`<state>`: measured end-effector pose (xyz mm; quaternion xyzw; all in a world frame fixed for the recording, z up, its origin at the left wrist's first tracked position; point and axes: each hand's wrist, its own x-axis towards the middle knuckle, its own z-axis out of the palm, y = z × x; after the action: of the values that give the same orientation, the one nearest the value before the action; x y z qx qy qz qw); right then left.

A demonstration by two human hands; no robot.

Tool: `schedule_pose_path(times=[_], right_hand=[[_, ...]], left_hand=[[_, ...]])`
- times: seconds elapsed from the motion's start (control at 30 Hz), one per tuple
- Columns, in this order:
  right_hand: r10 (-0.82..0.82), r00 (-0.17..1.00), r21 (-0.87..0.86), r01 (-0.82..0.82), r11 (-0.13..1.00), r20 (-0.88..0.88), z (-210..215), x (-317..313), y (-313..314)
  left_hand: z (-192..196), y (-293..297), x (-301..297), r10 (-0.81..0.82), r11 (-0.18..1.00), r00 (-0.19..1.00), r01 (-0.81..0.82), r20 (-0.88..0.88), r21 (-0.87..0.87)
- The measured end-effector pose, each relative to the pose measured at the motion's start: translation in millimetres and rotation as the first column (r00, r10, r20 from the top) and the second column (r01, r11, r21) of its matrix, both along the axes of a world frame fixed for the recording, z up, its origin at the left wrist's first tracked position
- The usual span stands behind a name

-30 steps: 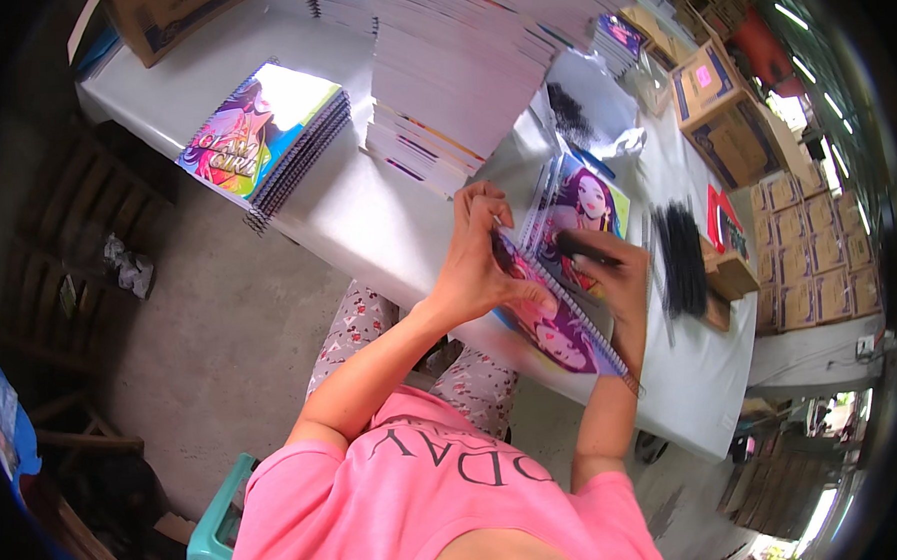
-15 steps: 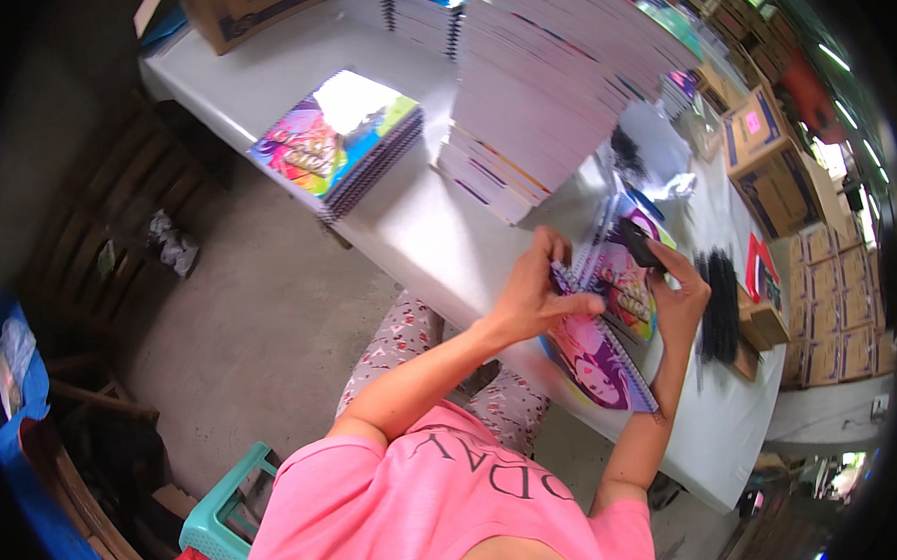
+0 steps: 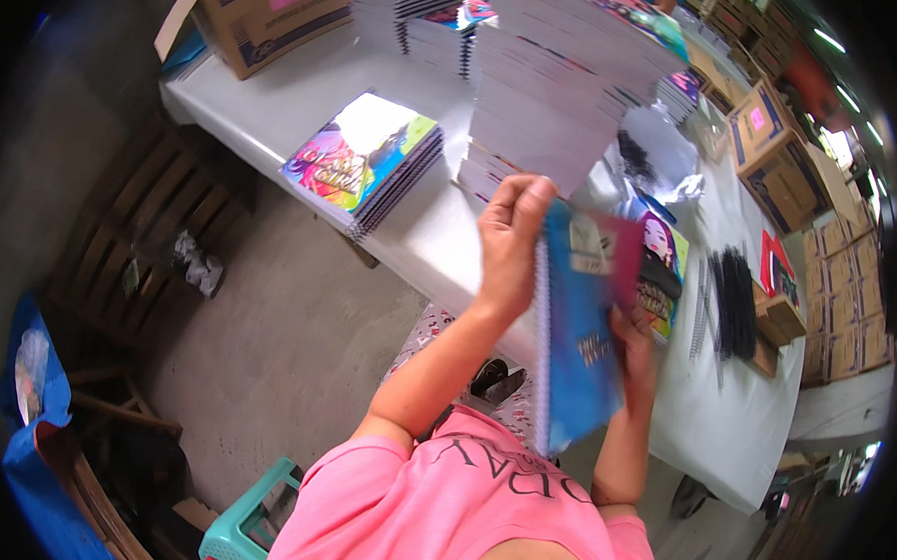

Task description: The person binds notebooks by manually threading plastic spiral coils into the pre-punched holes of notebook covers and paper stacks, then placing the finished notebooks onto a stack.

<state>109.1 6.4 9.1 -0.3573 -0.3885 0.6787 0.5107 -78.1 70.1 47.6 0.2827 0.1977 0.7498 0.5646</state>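
Upright in front of me is a spiral notebook [image 3: 580,349] with a blue and magenta cover, its coil along the left edge, slightly blurred. Closed fingers of my left hand [image 3: 512,242] grip the upper coil corner. My right hand [image 3: 634,352] holds the opposite edge, its fingers partly hidden. Just beyond that hand, a small black object [image 3: 660,274] rests on another colourful notebook [image 3: 660,236] on the table; its kind is unclear.
A tall stack of paper blocks [image 3: 551,95] stands behind my hands. To its left is a notebook pile [image 3: 363,159]. Black coils [image 3: 734,303] lie at the right near a wooden block [image 3: 778,318]. Cardboard boxes [image 3: 778,155] and a green stool [image 3: 248,509] stand around the white table [image 3: 714,409].
The held notebook has been raised and turned to its blue side. My right hand has let go of the black object and now grips the notebook's edge.
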Motion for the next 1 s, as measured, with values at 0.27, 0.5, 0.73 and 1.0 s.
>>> schedule_pose_path(times=[0.27,0.5,0.73,1.0], right_hand=[[-0.375,0.757,0.441,0.128,0.888,0.535,25,6,-3],[-0.417,0.711,0.494,0.112,0.862,0.567,29,2,-9],[-0.626,0.478,0.784,-0.296,0.545,0.616,48,-13,-10],[-0.567,0.52,0.768,-0.387,0.51,0.639,47,-34,-10]], left_hand=[[-32,-2,-22,-0.313,0.906,0.942,0.334,0.122,-0.259],[-40,-1,-33,-0.283,0.93,0.958,0.286,0.047,-0.231],[-34,-14,-50,-0.117,0.98,0.925,0.048,-0.36,-0.195],[-38,-38,-94,-0.068,0.978,0.914,-0.019,-0.399,-0.209]])
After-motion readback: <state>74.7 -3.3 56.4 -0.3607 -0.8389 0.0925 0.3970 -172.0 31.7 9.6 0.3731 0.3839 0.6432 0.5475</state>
